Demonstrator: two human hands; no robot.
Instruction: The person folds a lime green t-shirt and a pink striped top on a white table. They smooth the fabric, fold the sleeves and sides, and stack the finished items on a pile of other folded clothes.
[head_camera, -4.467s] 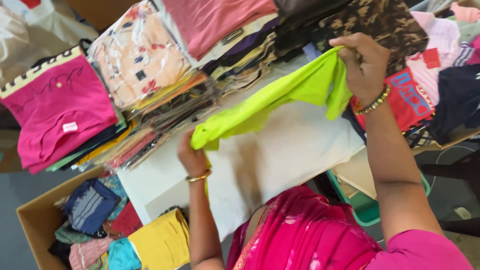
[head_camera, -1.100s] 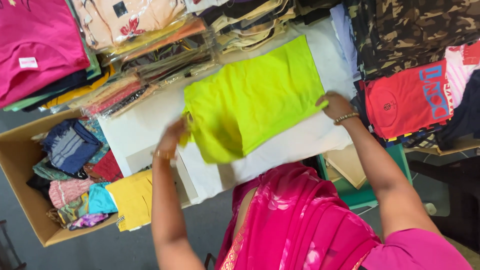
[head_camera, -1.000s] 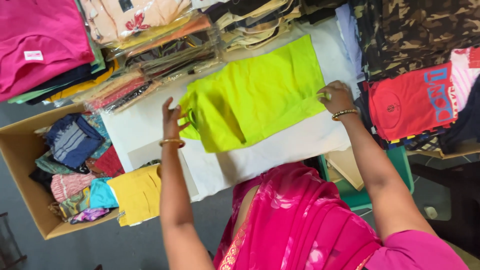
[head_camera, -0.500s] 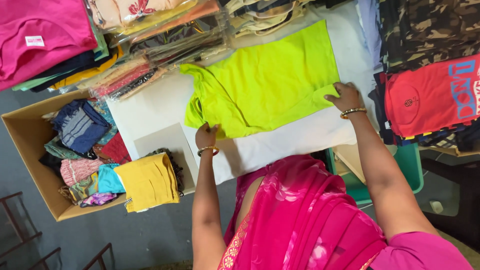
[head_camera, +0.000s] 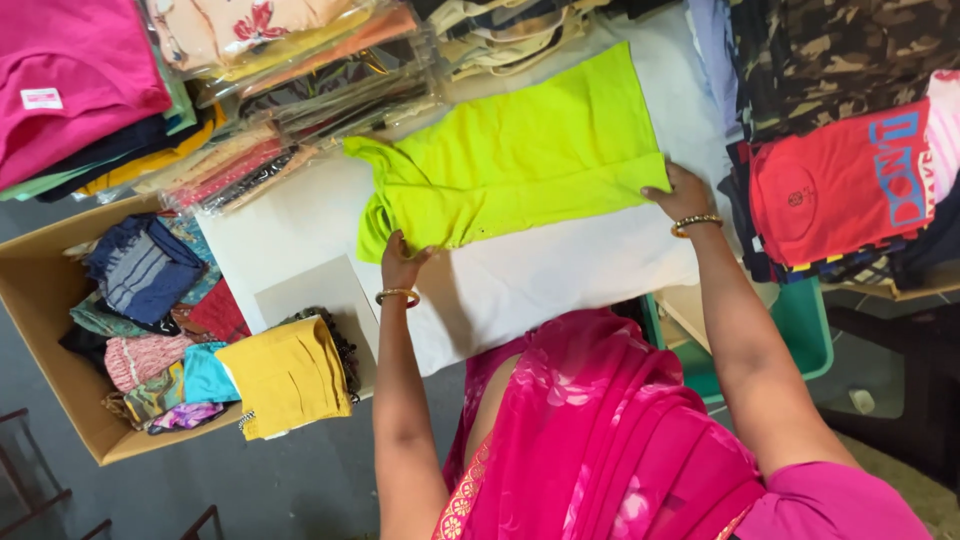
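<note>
White table (head_camera: 560, 280), lime shirt (head_camera: 520, 160) between hands

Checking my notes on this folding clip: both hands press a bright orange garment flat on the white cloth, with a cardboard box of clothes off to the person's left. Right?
Not quite. The head view shows the garment is neon yellow-green, not orange. The rest holds: left hand and right hand rest on it over the white cloth, cardboard box to the left.

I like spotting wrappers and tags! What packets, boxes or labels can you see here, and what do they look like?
Clear plastic packets: stacked at the top, flat and shiny, with folded clothes inside.
White label: small rectangle on the pink garment, top left.
Cardboard box: brown, open, at left, full of colourful clothes.
</note>
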